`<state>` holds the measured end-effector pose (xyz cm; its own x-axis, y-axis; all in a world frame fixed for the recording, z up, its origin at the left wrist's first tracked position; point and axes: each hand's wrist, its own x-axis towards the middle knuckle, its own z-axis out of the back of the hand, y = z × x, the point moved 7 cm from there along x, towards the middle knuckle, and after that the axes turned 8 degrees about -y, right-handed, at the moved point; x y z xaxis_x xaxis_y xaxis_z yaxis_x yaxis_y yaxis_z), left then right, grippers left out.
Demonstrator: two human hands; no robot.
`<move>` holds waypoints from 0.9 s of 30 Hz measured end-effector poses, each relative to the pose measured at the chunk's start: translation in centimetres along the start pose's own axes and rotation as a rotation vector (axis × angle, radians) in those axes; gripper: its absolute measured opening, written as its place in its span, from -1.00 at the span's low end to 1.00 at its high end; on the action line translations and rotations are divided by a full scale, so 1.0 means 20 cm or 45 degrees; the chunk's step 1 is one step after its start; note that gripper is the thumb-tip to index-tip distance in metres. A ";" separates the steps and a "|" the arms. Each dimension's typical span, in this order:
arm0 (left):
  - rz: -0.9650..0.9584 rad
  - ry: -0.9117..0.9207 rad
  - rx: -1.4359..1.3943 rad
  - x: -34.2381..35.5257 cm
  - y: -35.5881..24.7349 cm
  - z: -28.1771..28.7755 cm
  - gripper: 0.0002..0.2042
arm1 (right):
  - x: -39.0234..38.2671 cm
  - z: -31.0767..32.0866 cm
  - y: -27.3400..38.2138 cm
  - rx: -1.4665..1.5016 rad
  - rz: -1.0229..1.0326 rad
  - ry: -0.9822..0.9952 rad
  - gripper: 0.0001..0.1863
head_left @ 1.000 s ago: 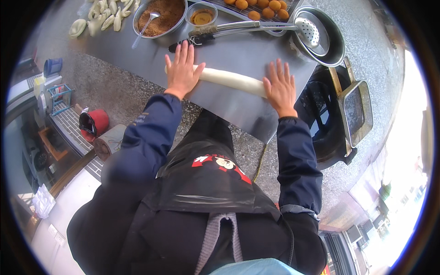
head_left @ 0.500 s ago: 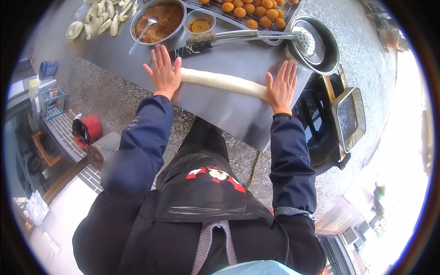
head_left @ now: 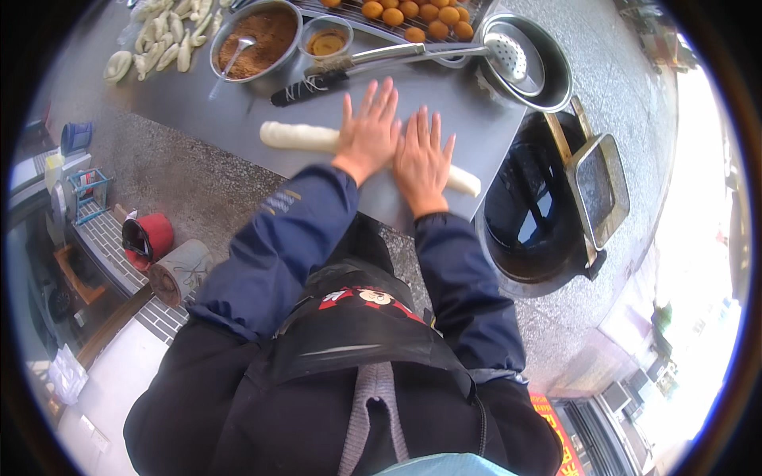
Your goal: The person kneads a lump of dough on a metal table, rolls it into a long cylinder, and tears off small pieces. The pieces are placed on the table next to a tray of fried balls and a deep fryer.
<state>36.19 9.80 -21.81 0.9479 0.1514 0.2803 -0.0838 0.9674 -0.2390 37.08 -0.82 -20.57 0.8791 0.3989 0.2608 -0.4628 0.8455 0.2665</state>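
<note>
A long white roll of dough (head_left: 298, 136) lies across the metal table (head_left: 238, 127), with both ends showing. My left hand (head_left: 370, 133) rests flat over its middle, fingers spread and pointing away from me. Close beside it, my right hand (head_left: 423, 159) lies palm down on the dough, fingers stretched out too. The stretch of dough beneath both palms is hidden. Just beyond the roll lie a long-handled perforated skimmer (head_left: 506, 57) and another tool with a dark, cord-wrapped handle (head_left: 311, 87).
A bowl of brown crumbly filling (head_left: 266, 40) holds a spoon (head_left: 235, 57). Beside it stands a small bowl of amber liquid (head_left: 326, 41). Shaped dough pieces (head_left: 167, 55) lie far left; round golden balls (head_left: 414, 34) sit on a rack. Right are a metal basin (head_left: 559, 79) and a wok of dark oil (head_left: 524, 190).
Both hands have moved from the ends of the dough to its middle, now side by side. The dough's two ends have come into sight.
</note>
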 end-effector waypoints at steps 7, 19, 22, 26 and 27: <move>-0.428 0.352 -0.251 -0.18 -0.07 0.12 -0.45 | -0.23 0.10 -0.04 0.015 0.072 0.150 -0.45; -0.250 -0.031 0.146 0.20 0.02 -0.16 -0.41 | 0.19 0.04 -0.23 -0.023 -0.094 -0.321 -0.41; -0.385 0.105 0.070 -0.04 -0.02 0.01 -0.39 | -0.04 0.08 -0.16 0.016 0.045 0.147 -0.39; -0.328 0.157 -0.069 -0.51 -0.02 0.35 -0.43 | -0.54 0.30 -0.03 0.031 0.071 0.259 -0.24; -0.322 0.177 -0.053 -0.52 0.00 0.36 -0.44 | -0.56 0.34 -0.01 -0.031 0.114 0.123 -0.24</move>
<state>24.07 9.68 -18.09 0.9704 -0.1255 0.2062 0.1704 0.9612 -0.2169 26.62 -7.89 -17.29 0.8419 0.5044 0.1916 -0.5379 0.8129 0.2232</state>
